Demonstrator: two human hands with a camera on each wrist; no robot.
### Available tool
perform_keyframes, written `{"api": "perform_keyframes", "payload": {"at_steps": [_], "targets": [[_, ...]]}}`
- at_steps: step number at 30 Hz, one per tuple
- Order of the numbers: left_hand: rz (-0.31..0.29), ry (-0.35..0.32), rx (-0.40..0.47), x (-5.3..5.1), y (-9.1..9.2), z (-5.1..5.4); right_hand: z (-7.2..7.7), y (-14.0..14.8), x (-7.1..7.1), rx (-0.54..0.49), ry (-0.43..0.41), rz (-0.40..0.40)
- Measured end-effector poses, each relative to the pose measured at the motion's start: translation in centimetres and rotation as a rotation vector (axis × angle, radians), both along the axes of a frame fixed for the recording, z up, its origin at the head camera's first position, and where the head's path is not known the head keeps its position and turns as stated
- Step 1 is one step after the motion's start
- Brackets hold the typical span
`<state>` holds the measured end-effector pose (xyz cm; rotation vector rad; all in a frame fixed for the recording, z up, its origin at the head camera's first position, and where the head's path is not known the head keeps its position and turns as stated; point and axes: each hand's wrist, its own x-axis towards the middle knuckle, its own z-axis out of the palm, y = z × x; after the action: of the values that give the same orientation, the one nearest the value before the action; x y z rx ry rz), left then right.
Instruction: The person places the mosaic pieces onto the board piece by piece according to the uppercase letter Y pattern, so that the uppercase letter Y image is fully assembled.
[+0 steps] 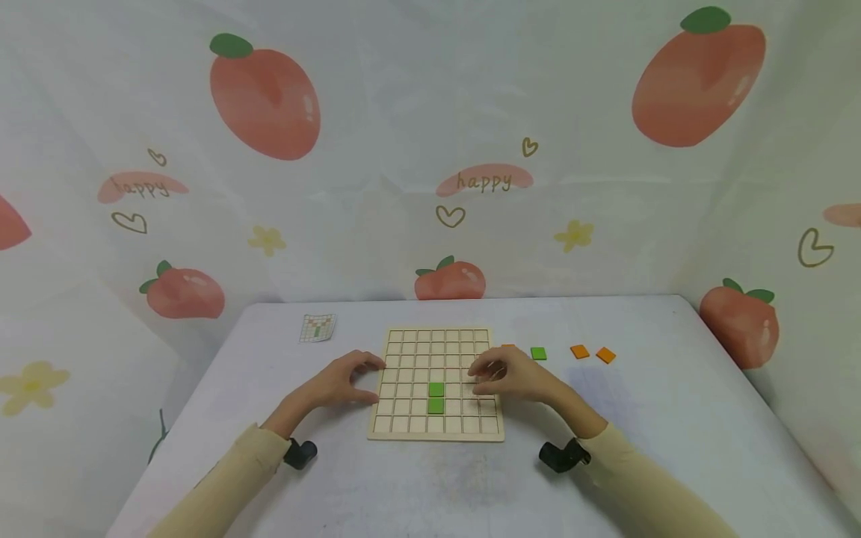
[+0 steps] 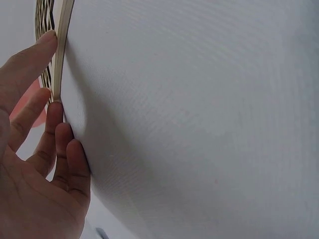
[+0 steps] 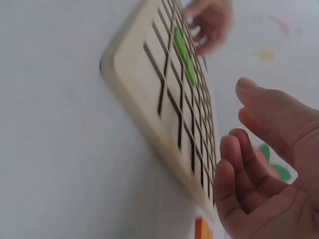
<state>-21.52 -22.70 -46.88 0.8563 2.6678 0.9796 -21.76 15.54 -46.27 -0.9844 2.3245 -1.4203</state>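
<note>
Grid board (image 1: pixel 420 387) holds two green tiles (image 1: pixel 436 389). I have my left hand (image 1: pixel 341 378) spread against its left edge, my right hand (image 1: pixel 516 373) loosely spread by its right side.

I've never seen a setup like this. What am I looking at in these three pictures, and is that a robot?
No robot here: these are a person's bare hands. The wide picture comes from a camera on the head; the other two come from cameras worn on the left and right wrists, so they look tilted and close.

On the white table lies a gridded board with two green tiles in its squares. To its right are another green tile and some orange tiles, one partly hidden. A small paper lies beyond the board's left side.

The left hand touches the board's left edge. The right hand is over the right side, with nothing visible in it.
</note>
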Motion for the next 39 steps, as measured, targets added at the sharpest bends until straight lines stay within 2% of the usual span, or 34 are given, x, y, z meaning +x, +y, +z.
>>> {"api": "perform_keyframes", "payload": {"at_steps": [7, 16, 22, 31, 39], "targets": [[-0.002, 0.001, -0.004, -0.1, 0.0, 0.1, 0.3, 3.6, -0.3, 0.005, 0.034, -0.099], [0.0, -0.01, -0.007, -0.1, 0.0, 0.0, 0.2, 8.2, -0.6, 0.08, 0.016, -0.245], [-0.011, 0.004, -0.006, -0.2, -0.1, 0.0, -0.3, 10.3, -1.1, 0.101, -0.004, -0.292], [-0.001, -0.007, -0.005, -0.1, -0.1, 0.0, -0.9, 10.8, -2.2, 0.11, 0.025, -0.304], [0.006, -0.014, -0.006, -0.1, 0.0, 0.1, -1.2, 9.8, -3.0, 0.179, 0.034, -0.334]]}}
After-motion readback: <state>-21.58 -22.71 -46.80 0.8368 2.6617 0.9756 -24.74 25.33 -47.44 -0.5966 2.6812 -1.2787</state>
